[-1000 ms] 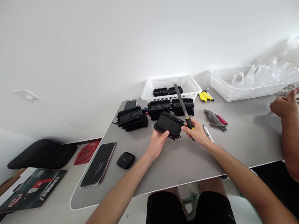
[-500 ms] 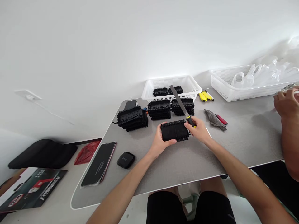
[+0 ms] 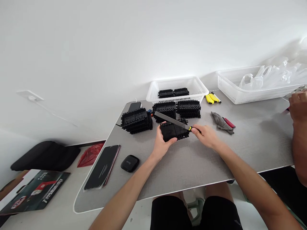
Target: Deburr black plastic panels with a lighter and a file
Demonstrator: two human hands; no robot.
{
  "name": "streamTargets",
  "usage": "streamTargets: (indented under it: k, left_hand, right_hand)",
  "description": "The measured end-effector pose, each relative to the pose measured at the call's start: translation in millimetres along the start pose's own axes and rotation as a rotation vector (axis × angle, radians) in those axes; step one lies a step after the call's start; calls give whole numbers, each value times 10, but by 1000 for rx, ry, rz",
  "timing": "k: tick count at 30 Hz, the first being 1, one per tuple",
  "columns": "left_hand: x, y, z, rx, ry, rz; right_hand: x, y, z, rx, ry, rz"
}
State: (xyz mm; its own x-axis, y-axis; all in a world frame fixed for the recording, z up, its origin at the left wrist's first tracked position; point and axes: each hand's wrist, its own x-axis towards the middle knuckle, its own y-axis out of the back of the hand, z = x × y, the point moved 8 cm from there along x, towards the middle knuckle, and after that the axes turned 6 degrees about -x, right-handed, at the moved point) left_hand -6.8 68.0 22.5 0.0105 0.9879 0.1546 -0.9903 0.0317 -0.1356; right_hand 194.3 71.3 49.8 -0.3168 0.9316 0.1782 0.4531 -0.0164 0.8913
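My left hand point(image 3: 163, 140) is closed round the left end of a flat black plastic part point(image 3: 169, 131) with a toothed edge, tilted above the table. In my right hand point(image 3: 203, 134) is the handle of a flat metal file point(image 3: 171, 120) with a yellow collar. Its blade slants up to the left across the far edge of the part; whether it touches cannot be made out. Just beyond stand stacks of like black parts, one at the left point(image 3: 136, 120), one in the middle point(image 3: 165, 110) and one at the right point(image 3: 189, 108).
A white basket point(image 3: 177, 81) behind the stacks holds more black parts. Another basket point(image 3: 254, 95) contains plastic bags. Yellow-handled pliers point(image 3: 212, 98), a grey cloth point(image 3: 221, 123) and a red-handled tool point(image 3: 229, 123) lie rightward. A phone point(image 3: 102, 167) and black case point(image 3: 129, 163) lie left. A co-worker's hand point(image 3: 298, 107) is far right.
My right hand has swung the file from pointing steeply up to lying low across the part. The part has shifted slightly left and tilted. The co-worker's hand moved a little right.
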Motion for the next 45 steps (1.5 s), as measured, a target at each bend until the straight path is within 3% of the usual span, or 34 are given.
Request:
streamTargets:
  k: [5,22,28,34,40,45]
  left_hand:
    - [-4,-7,37,27,-23,-11]
    - [8,41,4,11,9,7]
    - [5,17,15,40,-25,-16]
    - [0,7,16,37,2,-22]
    - [5,28,34,25,-19,-6]
    - [11,42,-28,-11,33,-17]
  right_hand:
    - [-13,-26,-17,-34,21,-32]
    - [-13,104,79,-123,17,46]
    - [-23,15,-29,-130,60,1]
    - [-14,120,91,-123,10,35]
    - [-22,18,-23,-106,74,-24]
    - [-11,119,119,-141,27,24]
